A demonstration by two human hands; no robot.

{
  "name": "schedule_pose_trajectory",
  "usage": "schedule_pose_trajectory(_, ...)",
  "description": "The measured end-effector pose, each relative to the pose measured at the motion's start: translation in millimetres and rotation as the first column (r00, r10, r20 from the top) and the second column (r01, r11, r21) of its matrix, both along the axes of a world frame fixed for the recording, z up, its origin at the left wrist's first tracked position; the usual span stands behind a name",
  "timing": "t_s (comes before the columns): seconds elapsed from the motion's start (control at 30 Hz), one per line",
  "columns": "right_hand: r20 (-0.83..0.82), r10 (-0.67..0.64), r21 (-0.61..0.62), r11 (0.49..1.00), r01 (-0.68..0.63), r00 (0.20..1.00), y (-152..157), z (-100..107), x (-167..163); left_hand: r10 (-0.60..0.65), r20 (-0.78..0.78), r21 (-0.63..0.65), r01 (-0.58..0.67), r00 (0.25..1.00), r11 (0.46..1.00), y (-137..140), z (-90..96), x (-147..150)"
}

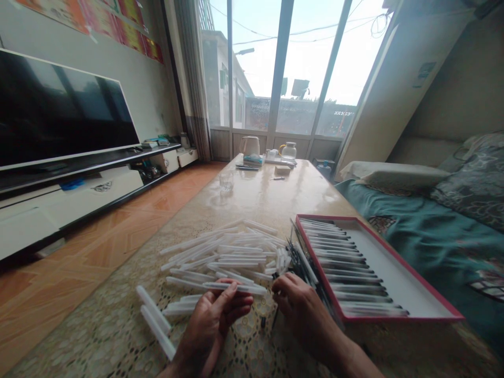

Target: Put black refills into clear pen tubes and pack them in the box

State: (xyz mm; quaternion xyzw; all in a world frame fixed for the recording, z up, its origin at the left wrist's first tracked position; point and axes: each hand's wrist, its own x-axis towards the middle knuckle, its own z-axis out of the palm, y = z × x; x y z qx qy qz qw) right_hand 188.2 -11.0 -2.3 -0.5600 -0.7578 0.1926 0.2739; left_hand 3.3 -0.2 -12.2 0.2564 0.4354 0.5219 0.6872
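My left hand pinches a frosted white pen barrel between thumb and fingers, its free end pointing right. Just beyond that end is my right hand, fingers curled together; a dark bit shows at the fingertips, too small to name. Behind both hands lies a loose pile of similar white barrels. Short white pieces and thin black sticks are heaped at its right side. A small black piece rests on the tablecloth between my hands.
A shallow red-rimmed box on the right holds a row of white pens with black ends. Farther along the table stand a glass, a glass jug and a white kettle. A sofa is at the right.
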Motion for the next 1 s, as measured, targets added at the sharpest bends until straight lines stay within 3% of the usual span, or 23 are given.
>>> schedule_pose_trajectory(0.13,-0.3,0.035,-0.01,0.999,-0.04,0.953,-1,-5,-1,-0.005,-0.001,-0.004,0.005,1.0,1.0,1,1.0,0)
schedule_pose_trajectory(0.23,-0.423,0.034,-0.011,0.999,-0.043,0.905,-2,-8,-3,-0.007,0.013,-0.005,0.007,1.0,1.0,1,0.8,0)
schedule_pose_trajectory(0.67,-0.534,-0.035,-0.111,0.993,-0.028,0.845,-5,-8,-12,-0.051,0.067,-0.004,0.051,0.996,0.999,-1,0.6,-1)
schedule_pose_trajectory(0.9,-0.687,-0.198,-0.324,0.945,-0.052,0.699,-3,-15,-16,-0.09,0.088,0.032,0.087,0.992,0.996,0,-0.9,0)
schedule_pose_trajectory(1.0,-0.665,-0.202,-0.35,0.935,-0.061,0.719,-4,-13,-16,-0.111,0.094,0.042,0.107,0.989,0.993,1,-0.6,0)
